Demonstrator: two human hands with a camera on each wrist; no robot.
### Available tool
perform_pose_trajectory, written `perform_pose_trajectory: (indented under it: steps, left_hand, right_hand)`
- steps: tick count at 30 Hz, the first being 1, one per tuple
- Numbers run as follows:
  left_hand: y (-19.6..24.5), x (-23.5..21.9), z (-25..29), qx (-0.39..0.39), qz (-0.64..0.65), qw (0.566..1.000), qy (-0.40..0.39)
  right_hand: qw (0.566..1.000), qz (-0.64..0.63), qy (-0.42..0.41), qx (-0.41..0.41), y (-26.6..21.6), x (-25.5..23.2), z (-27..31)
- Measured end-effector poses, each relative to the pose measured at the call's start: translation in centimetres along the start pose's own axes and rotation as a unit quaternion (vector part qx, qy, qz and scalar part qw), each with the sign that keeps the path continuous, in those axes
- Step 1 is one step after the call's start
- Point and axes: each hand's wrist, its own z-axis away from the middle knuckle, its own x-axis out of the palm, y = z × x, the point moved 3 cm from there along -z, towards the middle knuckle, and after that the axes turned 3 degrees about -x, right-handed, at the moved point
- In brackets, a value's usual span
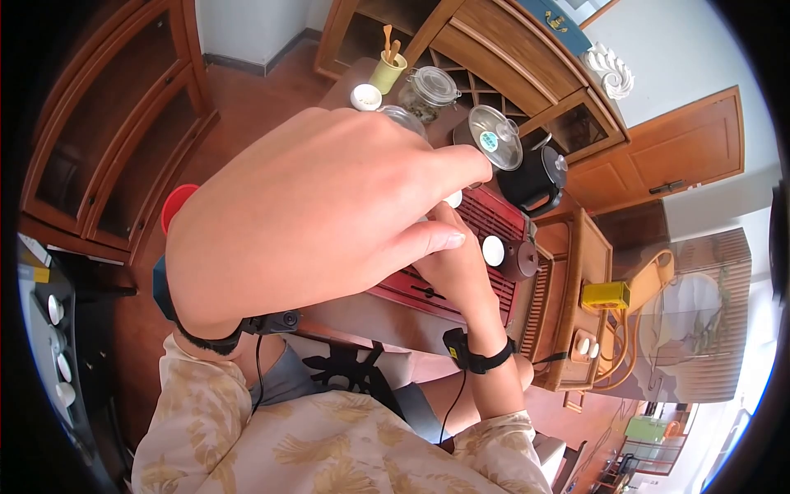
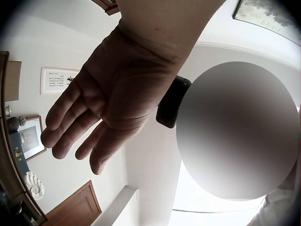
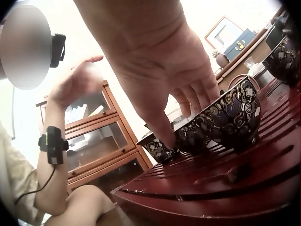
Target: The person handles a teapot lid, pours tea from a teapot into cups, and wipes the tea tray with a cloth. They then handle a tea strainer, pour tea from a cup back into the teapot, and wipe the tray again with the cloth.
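Observation:
Close to the head camera is my left hand (image 1: 329,206), raised with its back showing. In the left wrist view, my left hand (image 2: 117,89) has loosely bent, spread fingers and holds nothing. My right hand (image 3: 174,70) reaches down over the dark red slatted tray (image 3: 211,188), its thumb at a small patterned cup (image 3: 157,149) and its fingers behind a larger patterned cup (image 3: 235,115). Whether it grips either one cannot be told. In the head view, the fingertips of my right hand (image 1: 457,263) are hidden behind my left hand.
Right of my hands are a white cup (image 1: 493,250) and a brown teapot (image 1: 519,260). Beyond the tray stand a glass-lidded pot (image 1: 494,136), a black kettle (image 1: 539,177), a glass jar (image 1: 432,89) and a green utensil holder (image 1: 385,74). A wooden cart (image 1: 568,329) stands at the right.

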Motion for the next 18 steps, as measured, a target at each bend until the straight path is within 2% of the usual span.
perform_pose_trajectory:
  steps: [4,7,10,18]
  left_hand:
    - [0.0,-0.2,0.0,-0.002,-0.01,1.0,-0.002]
    - [0.1,-0.3,0.0,-0.007,-0.004,1.0,-0.002]
    - [0.1,-0.3,0.0,-0.011,-0.007,1.0,-0.004]
    - [-0.1,-0.3,0.0,-0.011,0.001,1.0,-0.002]
  right_hand:
    - [0.999,-0.036,-0.02,0.015,-0.6,-0.9,-0.3]
    - [0.997,-0.009,0.0,0.071,0.8,-2.4,-1.0]
    - [0.996,0.059,0.061,-0.008,3.4,-3.4,-2.3]
    - [0.998,0.039,-0.009,0.044,5.4,-2.8,-3.8]
